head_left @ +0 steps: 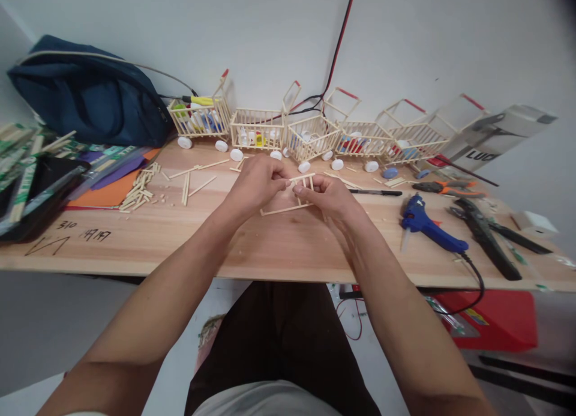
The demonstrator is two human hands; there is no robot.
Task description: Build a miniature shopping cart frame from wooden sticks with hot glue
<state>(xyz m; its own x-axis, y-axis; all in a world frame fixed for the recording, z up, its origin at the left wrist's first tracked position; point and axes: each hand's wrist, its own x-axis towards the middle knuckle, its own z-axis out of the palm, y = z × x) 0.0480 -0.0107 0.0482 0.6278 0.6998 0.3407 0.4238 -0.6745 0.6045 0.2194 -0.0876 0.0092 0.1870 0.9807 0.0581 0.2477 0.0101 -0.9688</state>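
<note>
Pinching frame (283, 210) at picture centre with left hand (256, 185) and right hand (330, 195); may snap it if twisted or squeezed too hard.

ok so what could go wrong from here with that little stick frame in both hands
The stick frame is thin and pinched between the left hand and the right hand; too hard a grip could snap a rung or pop a joint. The glue gun lies beside the right arm, its cord hanging over the edge of the table; a snag might drag it off.
</note>
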